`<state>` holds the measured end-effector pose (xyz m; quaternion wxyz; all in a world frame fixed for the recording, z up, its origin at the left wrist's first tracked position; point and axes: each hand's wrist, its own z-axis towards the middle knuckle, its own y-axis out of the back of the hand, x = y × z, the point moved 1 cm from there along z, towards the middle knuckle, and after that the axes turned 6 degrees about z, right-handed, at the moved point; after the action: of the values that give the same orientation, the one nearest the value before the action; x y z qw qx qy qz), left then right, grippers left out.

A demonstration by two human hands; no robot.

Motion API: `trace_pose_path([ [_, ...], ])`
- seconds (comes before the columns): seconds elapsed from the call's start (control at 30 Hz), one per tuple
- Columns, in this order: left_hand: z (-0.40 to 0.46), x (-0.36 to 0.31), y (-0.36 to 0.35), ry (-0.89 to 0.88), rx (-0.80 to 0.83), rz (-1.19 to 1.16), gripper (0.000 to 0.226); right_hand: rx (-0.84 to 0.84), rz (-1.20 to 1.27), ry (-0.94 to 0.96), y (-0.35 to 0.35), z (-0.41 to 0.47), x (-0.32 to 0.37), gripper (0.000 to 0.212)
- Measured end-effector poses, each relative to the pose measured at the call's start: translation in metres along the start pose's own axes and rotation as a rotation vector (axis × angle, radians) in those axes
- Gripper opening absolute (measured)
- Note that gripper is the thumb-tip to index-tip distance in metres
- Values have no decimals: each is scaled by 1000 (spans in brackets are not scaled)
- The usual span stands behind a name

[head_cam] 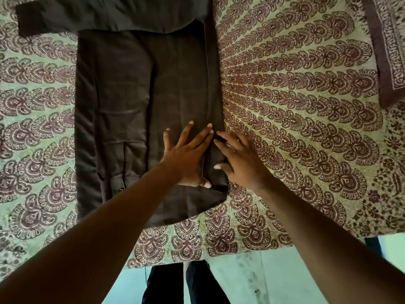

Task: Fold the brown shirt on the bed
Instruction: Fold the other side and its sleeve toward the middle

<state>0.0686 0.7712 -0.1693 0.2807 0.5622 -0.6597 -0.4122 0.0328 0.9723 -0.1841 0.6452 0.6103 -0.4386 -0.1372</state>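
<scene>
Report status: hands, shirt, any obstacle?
Left hand flat on shirt, open. Right hand open at shirt's right edge, fingertips on the fold. Shirt partly folded; one sleeve spread out at top. Nothing in the way.

The brown shirt (140,110) is a thin woven cloth, matt with a faint sheen along its creases, mostly smooth but lightly wrinkled at the left edge, and a small glossy button (120,189) shows near its lower hem. Under it, the bed (295,102) is covered by a matt printed cotton-like sheet, pale green with maroon block-style motifs and a slightly grainy look. The floor (252,277) beyond the bed's edge looks hard, smooth and pale, with dull smudges.
</scene>
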Motion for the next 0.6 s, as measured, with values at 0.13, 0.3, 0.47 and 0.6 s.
trace_pose_path([
  [0.13, -3, -5, -4, 14, -11, -12, 154, 110, -72, 75, -4, -37, -6, 88],
  [0.3, -4, -6, -4, 9, -20, -28, 152, 77, -33, 65, -11, -64, -3, 76],
  [0.47, -8, -7, 0, -16, 5, -22, 150, 102, 35, 27, -9, -63, 1, 68],
  [0.6, -13, -1, 15, -19, -18, -70, 130, -2, 147, -76, 8, -49, 13, 59],
])
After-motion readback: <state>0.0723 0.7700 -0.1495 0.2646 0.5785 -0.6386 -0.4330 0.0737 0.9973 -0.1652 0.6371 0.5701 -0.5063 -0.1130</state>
